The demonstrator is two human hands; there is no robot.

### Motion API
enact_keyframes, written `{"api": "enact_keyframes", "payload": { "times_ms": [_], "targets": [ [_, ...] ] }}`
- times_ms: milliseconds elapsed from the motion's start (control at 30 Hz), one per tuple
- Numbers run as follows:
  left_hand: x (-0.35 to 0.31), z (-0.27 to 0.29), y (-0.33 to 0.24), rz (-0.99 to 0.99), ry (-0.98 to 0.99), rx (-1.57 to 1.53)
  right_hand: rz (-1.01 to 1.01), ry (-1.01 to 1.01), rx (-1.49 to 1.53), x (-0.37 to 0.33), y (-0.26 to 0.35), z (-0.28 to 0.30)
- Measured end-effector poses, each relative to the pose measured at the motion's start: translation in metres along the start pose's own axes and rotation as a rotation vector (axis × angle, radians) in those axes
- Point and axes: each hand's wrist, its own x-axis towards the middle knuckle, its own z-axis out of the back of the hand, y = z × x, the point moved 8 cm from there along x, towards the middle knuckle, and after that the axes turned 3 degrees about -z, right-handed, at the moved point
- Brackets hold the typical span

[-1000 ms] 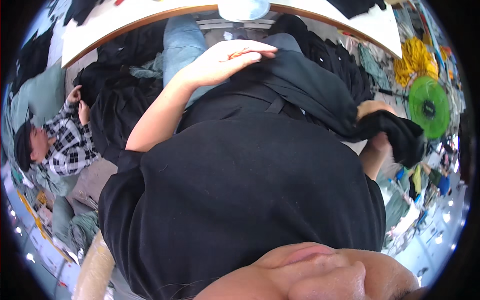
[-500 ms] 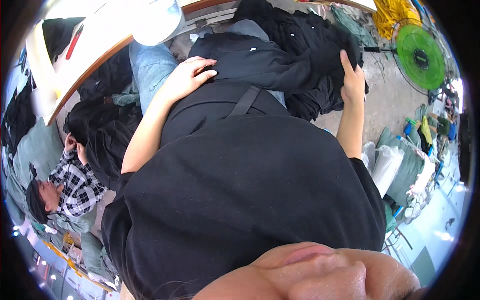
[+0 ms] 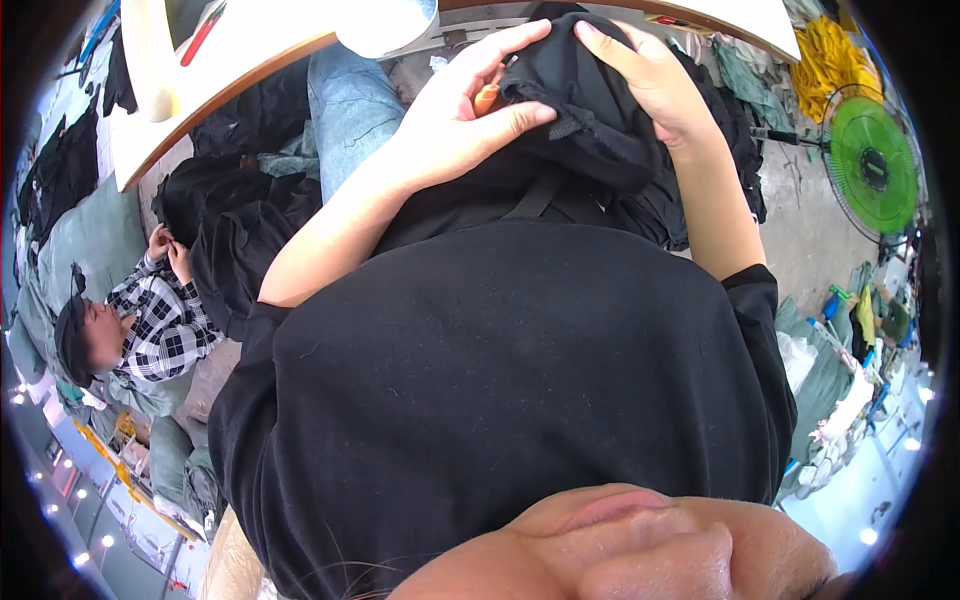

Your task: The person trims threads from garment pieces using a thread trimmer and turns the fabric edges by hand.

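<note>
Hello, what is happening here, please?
A person holds a black garment in front of the body with both hands: the left hand grips it from the left, the right hand from the top right. A small orange thing shows by the left palm. A second person in a checked shirt sits to the left among dark clothes.

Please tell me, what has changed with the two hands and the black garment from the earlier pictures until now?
The right hand moved from the person's right side inward to the middle and now grips the bunched black garment from above. The left hand, earlier lying flat on the cloth, now holds the same bunch, with a small orange thing at its fingers. The seated person in the checked shirt stayed on the left.
</note>
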Motion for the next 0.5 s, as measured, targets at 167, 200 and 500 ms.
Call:
{"api": "enact_keyframes", "payload": {
  "times_ms": [167, 200, 500],
  "targets": [
    [-0.014, 0.012, 0.009, 0.315, -0.098, -0.239, 1.024, -0.291, -0.788, -0.037, 0.062, -0.031],
    [-0.019, 0.013, 0.015, 0.424, -0.084, -0.224, 0.991, -0.092, -0.601, -0.035, 0.059, -0.033],
    [-0.033, 0.043, -0.006, 0.398, -0.24, -0.26, 0.478, 0.113, -0.307, -0.024, -0.001, -0.033]
  ]
}}
